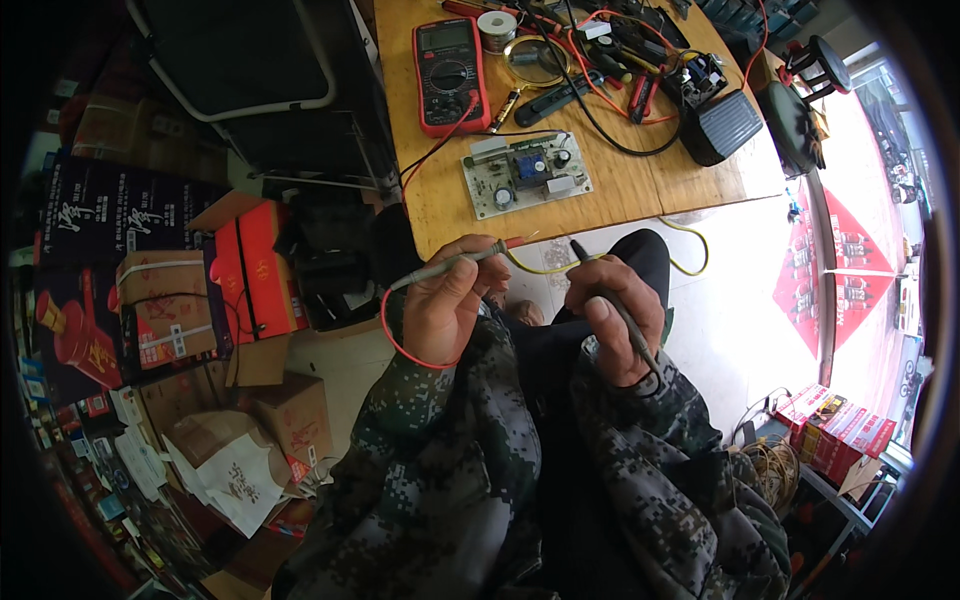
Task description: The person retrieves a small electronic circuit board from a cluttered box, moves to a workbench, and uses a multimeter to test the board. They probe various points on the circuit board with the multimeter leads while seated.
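Note:
My left hand (446,312) is closed round a grey test probe (428,273) with a red lead, its thin metal tip pointing right, just off the table's front edge. Across from it, my right hand (618,312) grips a black test probe (632,328), its tip tilted up and to the left. The two probe tips are apart and touch nothing. Beyond them a pale circuit board (485,184) lies on the wooden table (630,182), carrying a blue component and several capacitors. Behind the board is a red-and-black multimeter (450,75) with a red lead plugged in.
A solder spool (497,32), a magnifying glass (537,62) and tangled tools and cables fill the table's back. A dark transformer-like block (722,128) sits at its right. Cardboard boxes (165,310) and a folding chair (235,55) stand left; a red carton (838,430) sits lower right.

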The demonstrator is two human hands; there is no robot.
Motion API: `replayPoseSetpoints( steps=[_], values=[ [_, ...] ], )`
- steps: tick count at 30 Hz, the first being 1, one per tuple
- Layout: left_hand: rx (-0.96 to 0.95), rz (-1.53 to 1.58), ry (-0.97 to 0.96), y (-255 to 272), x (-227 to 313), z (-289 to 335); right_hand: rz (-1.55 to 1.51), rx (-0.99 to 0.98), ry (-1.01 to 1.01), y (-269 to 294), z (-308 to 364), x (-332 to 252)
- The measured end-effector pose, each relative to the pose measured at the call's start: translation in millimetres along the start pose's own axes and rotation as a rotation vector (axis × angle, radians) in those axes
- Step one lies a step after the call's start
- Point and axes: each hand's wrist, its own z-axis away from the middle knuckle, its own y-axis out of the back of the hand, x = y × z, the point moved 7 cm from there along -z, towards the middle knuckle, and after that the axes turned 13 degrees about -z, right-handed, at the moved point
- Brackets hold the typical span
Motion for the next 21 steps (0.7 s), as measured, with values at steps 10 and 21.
replayPoseSetpoints(
  steps=[10,21],
  values=[
    [-0.007,-0.027,0.018,1,1,1,0.048,-0.052,-0.147,-7,-4,9],
    [-0.025,-0.024,-0.021,3,1,0,0.050,-0.108,-0.225,-8,-5,17]
  ],
)
